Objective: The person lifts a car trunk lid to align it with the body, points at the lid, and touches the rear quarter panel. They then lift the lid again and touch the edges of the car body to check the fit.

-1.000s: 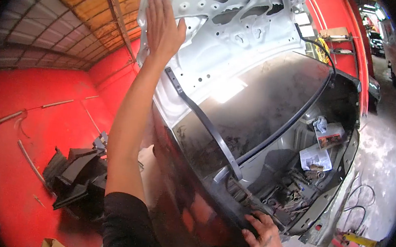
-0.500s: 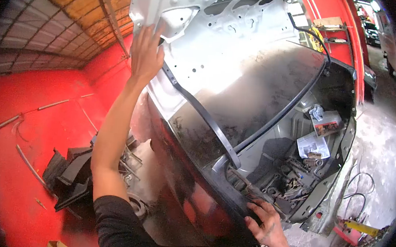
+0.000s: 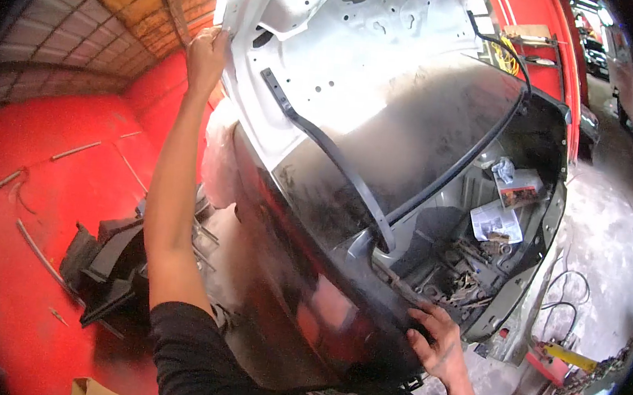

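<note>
A bare white trunk lid (image 3: 278,119) stands raised over the rear of a dark car body (image 3: 315,295). My left hand (image 3: 207,54) is closed around the lid's left edge, near the top. On the body's rear corner rests my right hand (image 3: 435,342), fingers apart and slightly bent, gripping nothing. A black hinge arm (image 3: 335,158) runs from the lid down to the body beside the dusty rear window (image 3: 404,141). Inside the trunk well (image 3: 434,234) lie several metal tools and parts (image 3: 467,278).
Papers (image 3: 496,222) and a box (image 3: 521,194) lie in the trunk. Black plastic parts (image 3: 104,262) sit on the left near a red wall (image 3: 25,172). A red and yellow jack (image 3: 562,358) stands at the lower right. Shelves (image 3: 543,59) stand behind.
My left hand has moved left from the lid's flat inner face to its edge and closed there. The view has shifted slightly; my right hand stays on the body's corner.
</note>
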Demonstrator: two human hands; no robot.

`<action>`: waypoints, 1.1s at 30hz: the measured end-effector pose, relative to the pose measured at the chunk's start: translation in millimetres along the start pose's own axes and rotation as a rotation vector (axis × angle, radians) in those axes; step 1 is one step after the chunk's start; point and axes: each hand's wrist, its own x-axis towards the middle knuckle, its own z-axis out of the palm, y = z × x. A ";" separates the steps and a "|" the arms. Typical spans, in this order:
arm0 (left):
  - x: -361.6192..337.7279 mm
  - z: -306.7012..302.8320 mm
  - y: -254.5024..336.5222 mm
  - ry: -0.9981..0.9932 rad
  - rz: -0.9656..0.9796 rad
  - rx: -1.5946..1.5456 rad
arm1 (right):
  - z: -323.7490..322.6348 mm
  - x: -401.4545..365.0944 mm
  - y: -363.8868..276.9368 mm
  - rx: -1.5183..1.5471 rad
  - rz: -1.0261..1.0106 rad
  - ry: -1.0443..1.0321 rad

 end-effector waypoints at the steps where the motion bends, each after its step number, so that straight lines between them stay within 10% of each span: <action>1: -2.0 -2.7 3.8 -0.009 0.030 0.007 | 0.4 0.1 -1.0 0.004 0.014 0.005; 33: -40.1 34.1 -48.2 0.096 -0.145 -0.481 | 36.4 -10.4 -13.0 -0.072 0.269 0.230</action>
